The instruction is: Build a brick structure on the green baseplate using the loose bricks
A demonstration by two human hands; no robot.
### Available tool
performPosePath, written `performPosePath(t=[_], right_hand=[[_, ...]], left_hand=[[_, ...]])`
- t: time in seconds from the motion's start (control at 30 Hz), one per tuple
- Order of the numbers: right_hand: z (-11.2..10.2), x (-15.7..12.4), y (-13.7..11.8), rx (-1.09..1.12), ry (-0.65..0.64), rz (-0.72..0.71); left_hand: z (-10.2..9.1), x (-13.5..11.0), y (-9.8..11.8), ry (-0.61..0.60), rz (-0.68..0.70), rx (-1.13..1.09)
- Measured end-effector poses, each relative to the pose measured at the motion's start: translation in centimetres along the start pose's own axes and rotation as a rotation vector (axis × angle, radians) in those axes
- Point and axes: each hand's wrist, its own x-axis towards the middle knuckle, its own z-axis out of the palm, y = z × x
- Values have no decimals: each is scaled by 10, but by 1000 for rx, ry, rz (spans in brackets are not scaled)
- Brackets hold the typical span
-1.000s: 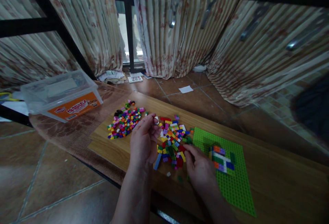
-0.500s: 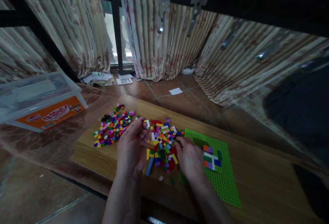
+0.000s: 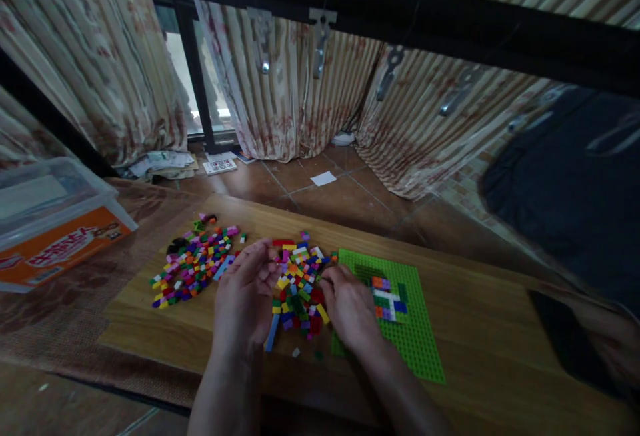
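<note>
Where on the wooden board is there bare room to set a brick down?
Widest: the wooden board between the green baseplate and the dark flat object. Smaller: nearside of the left brick pile, left of the left hand. Crowded: the middle brick pile, between both hands.

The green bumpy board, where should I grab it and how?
Probably pinch the green bumpy board by its right edge, coming from the right. It lies flat, that edge is uncovered, and the brick build sits inward from it; the right grip hides part of the left side.
</note>
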Motion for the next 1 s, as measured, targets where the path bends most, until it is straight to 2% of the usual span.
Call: performPosePath(t=[0.1,0.23,0.3,0.4,0.53,0.6,0.8,1.0], right_hand=[[-11,-9,1,112,69,-11],[-28,-23,4,240,148,-7],[-34,-28,8,289,166,0],[-39,-35,16,381,172,33],[-45,-38,35,567,120,108],[-51,-39,47,621,133,154],[-68,-45,91,536,299,274],[-73,-51,110,456,316,292]], left_hand=[[3,-2,-15,-135,16,261],[8,-10,-43,-402,0,646],[12,-15,-56,-520,-8,700],[19,-20,-70,-616,-27,676],[27,-22,-84,-653,-107,652],[30,-21,-94,-640,-92,666],[33,-14,-125,-598,218,798],[39,-17,-130,-535,447,871]])
